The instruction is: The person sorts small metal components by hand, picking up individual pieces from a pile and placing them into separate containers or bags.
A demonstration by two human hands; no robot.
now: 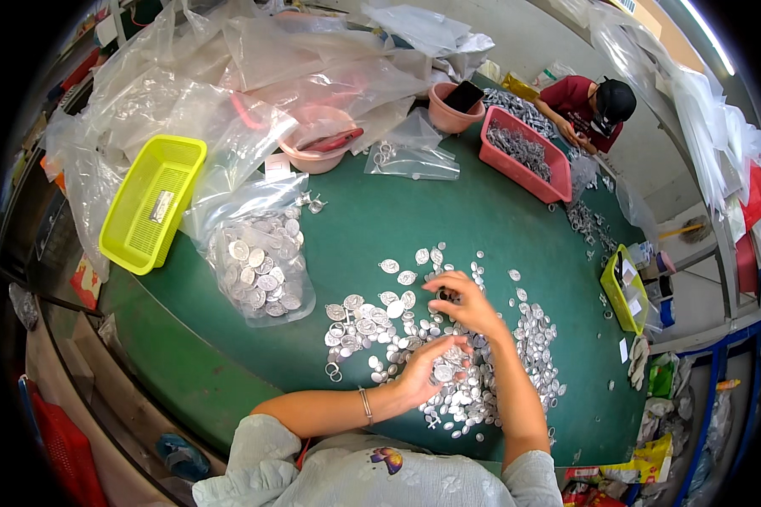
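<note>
Patterned shirt, left hand cupping oval silvery medals, green tabletop

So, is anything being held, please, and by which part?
The left hand cups silver medals against its palm; for the right hand, I can't tell.

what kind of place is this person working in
Likely a small metal-parts workshop: loose silvery medals are spread over a big green table, a clear bag holds similar pieces, and a co-worker is busy near a pink bin of small metal parts.
</note>
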